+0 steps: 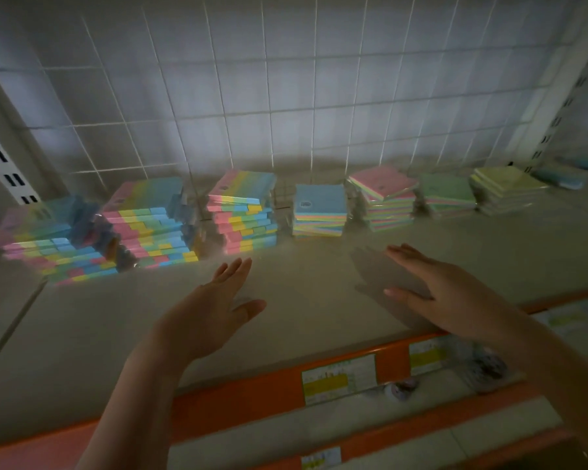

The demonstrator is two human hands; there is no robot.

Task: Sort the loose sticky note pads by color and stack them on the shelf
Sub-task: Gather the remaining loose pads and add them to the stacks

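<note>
Dim shelf (319,300) against a wire grid back, pads (319,212) stacked along frame centre, both the left hand (214,300) and right hand (431,286) flat-fingered, holding nothing; I'd square leaning stacks at centre-left using both palms, gently

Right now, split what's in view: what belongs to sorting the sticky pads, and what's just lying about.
Job:
striped stacks
blue-top stack
pink-top stack
green-top stack
yellow-top stack
shelf
left hand and right hand, both open, holding nothing

Lying about:
price labels
tape rolls on the lower shelf
wire grid
</note>
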